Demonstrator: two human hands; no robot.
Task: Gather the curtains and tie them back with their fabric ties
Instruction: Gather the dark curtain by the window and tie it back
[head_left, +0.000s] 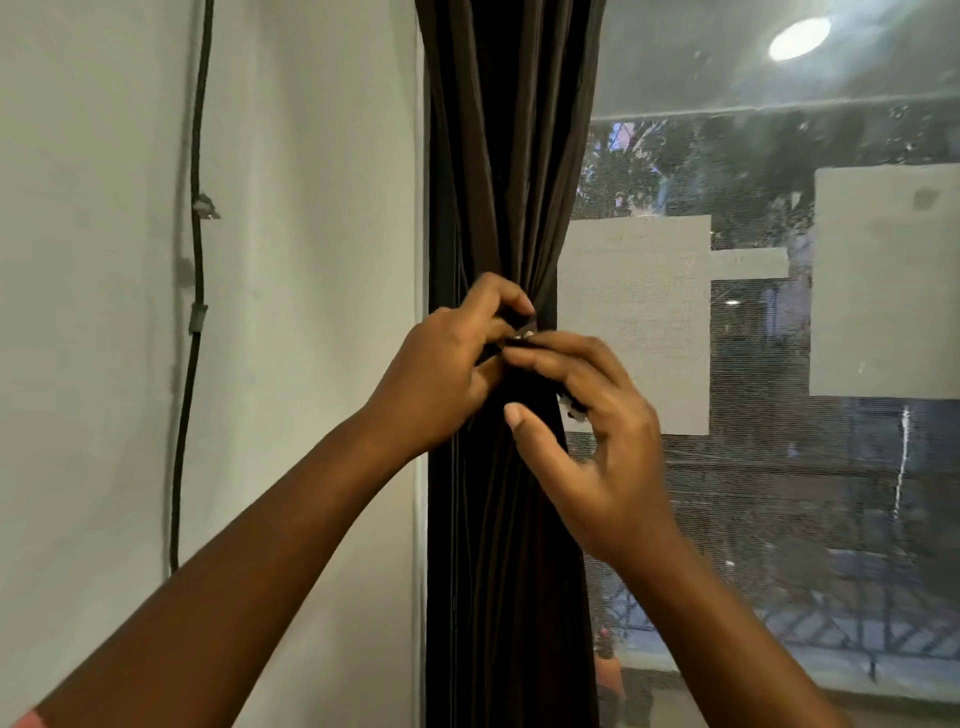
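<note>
A dark brown curtain (509, 156) hangs gathered into a narrow bundle at the window's left edge. At mid-height a dark fabric tie (522, 332) with a small shiny fastener wraps the bundle. My left hand (447, 364) pinches one end of the tie against the curtain. My right hand (587, 415) pinches the other end with its fingertips, thumb held apart below. Both ends meet at the fastener between my fingers. Most of the tie is hidden by my hands.
A white wall (104, 312) with a black cable (195, 260) clipped down it is on the left. To the right is a window with mesh screen (779, 493) and paper sheets (639, 322) stuck to the glass.
</note>
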